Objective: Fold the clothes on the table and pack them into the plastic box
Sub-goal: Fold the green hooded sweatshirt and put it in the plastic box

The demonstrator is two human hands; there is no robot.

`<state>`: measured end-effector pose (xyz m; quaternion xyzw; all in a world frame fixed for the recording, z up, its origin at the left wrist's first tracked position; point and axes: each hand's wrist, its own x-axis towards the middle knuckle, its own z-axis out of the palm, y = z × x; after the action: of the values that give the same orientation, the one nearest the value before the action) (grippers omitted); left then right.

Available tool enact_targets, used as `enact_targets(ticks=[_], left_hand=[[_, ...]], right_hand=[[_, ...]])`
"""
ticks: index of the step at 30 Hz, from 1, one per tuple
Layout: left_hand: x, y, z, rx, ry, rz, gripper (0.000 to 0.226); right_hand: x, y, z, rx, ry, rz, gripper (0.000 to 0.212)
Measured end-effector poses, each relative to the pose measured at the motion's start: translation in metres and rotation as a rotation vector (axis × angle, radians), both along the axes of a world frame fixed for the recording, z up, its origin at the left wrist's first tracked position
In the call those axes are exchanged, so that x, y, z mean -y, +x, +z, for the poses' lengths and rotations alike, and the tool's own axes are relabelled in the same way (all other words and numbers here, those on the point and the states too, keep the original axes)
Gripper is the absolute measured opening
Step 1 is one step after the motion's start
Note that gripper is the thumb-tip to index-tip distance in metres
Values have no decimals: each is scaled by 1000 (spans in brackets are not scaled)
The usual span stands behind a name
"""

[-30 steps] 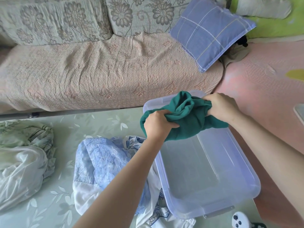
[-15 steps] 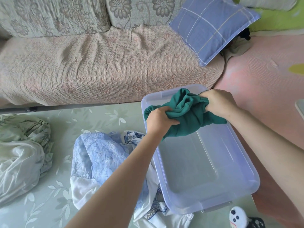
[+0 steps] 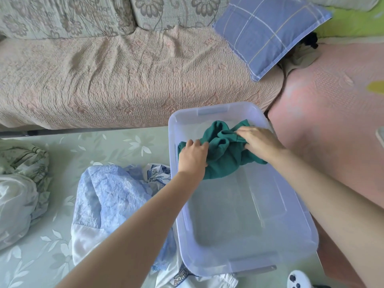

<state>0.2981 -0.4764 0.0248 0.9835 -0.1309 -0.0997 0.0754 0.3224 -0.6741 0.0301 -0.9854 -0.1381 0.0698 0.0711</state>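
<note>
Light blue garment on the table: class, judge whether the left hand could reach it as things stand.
Probably yes, once it lets go. The left hand holds the green garment inside the plastic box; the light blue garment lies uncovered beside that forearm, nothing between them.

The tabletop, in pale green leaf-print, carries a clear plastic box at right, crumpled blue-and-white clothes against its left wall, a white-and-green heap far left, a small white gadget near right

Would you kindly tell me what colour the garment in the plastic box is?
The garment is a plain dark teal green, shown best in the head view.
</note>
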Motion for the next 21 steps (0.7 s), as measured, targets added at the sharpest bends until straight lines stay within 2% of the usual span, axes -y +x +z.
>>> enact_targets(ticks=[4,6,7,9,10,11,12,15,17,21], left_hand=[[4,6,-13,-62,24,10,52],[2,6,-14,-52,128,-21,80],[0,3,-15,-82,185,-40,100],[-5,-4,-23,-171,343,-83,130],[-6,-8,-26,-182,444,-102,135],[-6,-9,-28,-166,522,-113,130],[-6,-7,-28,-135,551,-118,117],[-2,6,-23,-77,507,-159,68],[-3,14,-20,-109,520,-201,57],[-8,29,-21,-142,500,-208,55]], right_hand=[[-2,2,-12,-57,-29,3,37],[-5,3,-11,-108,-28,-12,36],[-7,2,-10,-126,-71,-3,44],[-3,-5,-7,-157,-356,65,92],[-1,-10,-6,-167,-512,79,115],[1,-14,-6,-158,-598,81,123],[1,-16,-5,-130,-630,88,118],[1,-10,-5,-102,-550,71,75],[-1,-4,-5,-184,-496,13,58],[-6,6,-13,-304,-445,-54,69]])
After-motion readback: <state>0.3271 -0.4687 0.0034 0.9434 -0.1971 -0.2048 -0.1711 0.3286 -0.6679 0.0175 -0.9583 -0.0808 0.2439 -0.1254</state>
